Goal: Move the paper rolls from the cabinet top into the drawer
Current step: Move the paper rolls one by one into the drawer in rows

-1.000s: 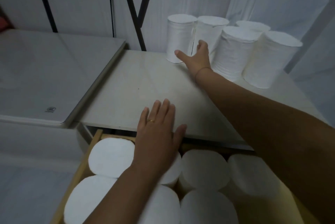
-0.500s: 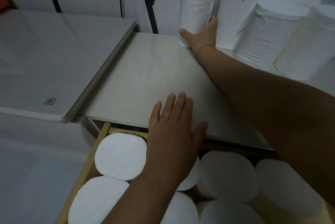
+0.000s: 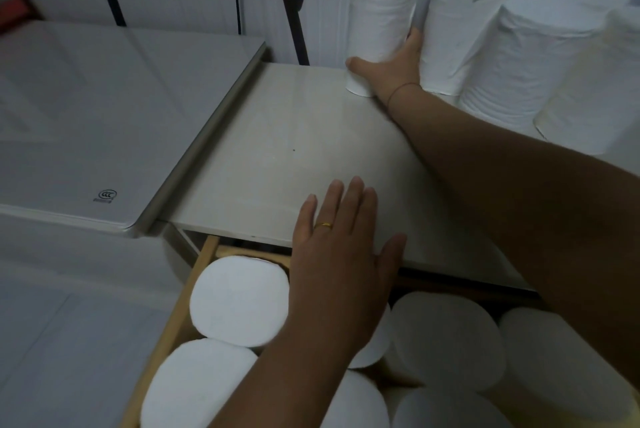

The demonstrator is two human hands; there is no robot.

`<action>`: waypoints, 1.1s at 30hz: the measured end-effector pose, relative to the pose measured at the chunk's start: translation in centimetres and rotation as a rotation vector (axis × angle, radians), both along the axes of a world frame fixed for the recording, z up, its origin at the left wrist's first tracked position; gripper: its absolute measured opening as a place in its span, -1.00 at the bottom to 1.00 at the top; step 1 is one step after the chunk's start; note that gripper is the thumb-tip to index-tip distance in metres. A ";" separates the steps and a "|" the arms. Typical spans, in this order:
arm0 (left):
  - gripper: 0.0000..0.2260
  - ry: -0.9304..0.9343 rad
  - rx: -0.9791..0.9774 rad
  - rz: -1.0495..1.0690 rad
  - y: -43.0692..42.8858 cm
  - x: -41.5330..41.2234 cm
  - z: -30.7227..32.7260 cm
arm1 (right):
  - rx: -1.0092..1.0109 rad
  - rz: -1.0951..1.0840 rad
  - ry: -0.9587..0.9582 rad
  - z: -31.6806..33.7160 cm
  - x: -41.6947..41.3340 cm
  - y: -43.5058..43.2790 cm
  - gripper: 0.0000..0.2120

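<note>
Several white paper rolls stand upright at the back right of the pale cabinet top (image 3: pixel 277 157). My right hand (image 3: pixel 391 69) wraps around the base of the leftmost roll (image 3: pixel 379 22), thumb in front and fingers between it and the neighbouring roll (image 3: pixel 460 32). The roll still stands on the cabinet top. Below, the open wooden drawer (image 3: pixel 180 303) holds several rolls standing on end, such as one at the back left (image 3: pixel 239 301). My left hand (image 3: pixel 341 264) lies flat, fingers spread, over the cabinet's front edge and a drawer roll, holding nothing.
A white appliance lid (image 3: pixel 104 122) with a small printed logo lies level to the left of the cabinet. Black metal bars (image 3: pixel 294 1) run up the white wall behind. More rolls (image 3: pixel 526 60) crowd the cabinet's right side.
My right hand has reached farther and closed around the leftmost roll's base. The view has moved closer to the cabinet. My left hand has stayed flat at the front edge.
</note>
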State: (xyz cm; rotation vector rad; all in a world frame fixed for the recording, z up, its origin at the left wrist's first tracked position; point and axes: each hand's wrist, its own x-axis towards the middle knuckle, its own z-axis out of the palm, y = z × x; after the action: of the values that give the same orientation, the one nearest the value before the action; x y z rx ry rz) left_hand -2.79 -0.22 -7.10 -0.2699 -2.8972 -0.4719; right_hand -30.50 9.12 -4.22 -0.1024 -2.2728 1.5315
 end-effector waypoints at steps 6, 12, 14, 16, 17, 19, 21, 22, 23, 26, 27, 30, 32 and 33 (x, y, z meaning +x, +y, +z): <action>-0.35 0.012 -0.039 0.008 0.0 0.0 -0.4 | 0.002 0.092 0.021 -0.4 3.3 1.0 -0.01; -0.43 0.034 -0.039 -0.001 0.0 -0.3 -0.9 | 0.016 0.147 0.011 -0.4 9.7 2.8 -0.02; -0.45 0.053 -0.038 -0.005 0.1 -0.2 -1.0 | 0.002 0.162 0.011 -0.4 12.3 3.6 -0.04; -0.45 0.064 -0.023 -0.019 0.4 0.0 -1.0 | -0.016 0.169 0.009 -0.4 15.0 4.5 -0.07; -0.43 0.062 0.021 -0.031 0.5 0.2 -1.0 | -0.025 0.173 0.008 -0.4 16.3 4.9 -0.07; -0.40 0.046 0.171 -0.058 0.7 0.6 -0.6 | -0.031 0.181 0.009 -0.3 19.1 5.8 -0.10; -0.36 0.004 0.330 -0.090 0.8 1.1 -0.1 | -0.021 0.188 0.001 -0.3 21.8 6.6 -0.09; -0.35 -0.030 0.407 -0.110 0.8 1.4 0.3 | -0.019 0.192 -0.004 -0.4 23.0 7.0 -0.08; -0.33 -0.072 0.484 -0.135 0.9 1.7 0.6 | -0.018 0.195 -0.009 -0.4 24.3 7.4 -0.07; -0.28 -0.190 0.691 -0.239 1.5 3.1 1.4 | -0.043 0.212 -0.014 -0.3 28.0 8.4 -0.07; -0.28 -0.211 0.736 -0.277 1.8 3.6 1.5 | -0.051 0.220 -0.016 -0.4 29.0 8.8 -0.06; -0.37 -0.219 0.804 -0.379 3.0 5.0 2.0 | -0.063 0.239 -0.026 -0.3 31.8 9.9 -0.02; -0.42 -0.223 0.848 -0.403 3.8 5.5 2.2 | -0.065 0.251 -0.028 -0.2 33.2 10.7 -0.04; -0.43 -0.233 0.873 -0.411 4.1 5.7 2.2 | -0.069 0.265 -0.023 -0.2 33.8 11.0 -0.05</action>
State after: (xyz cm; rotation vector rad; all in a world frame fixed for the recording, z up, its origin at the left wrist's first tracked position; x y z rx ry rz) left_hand 2.88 3.91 -4.87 -0.6817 -2.4980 -1.8405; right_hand 3.29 20.13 -4.38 0.1698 -2.3261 1.7475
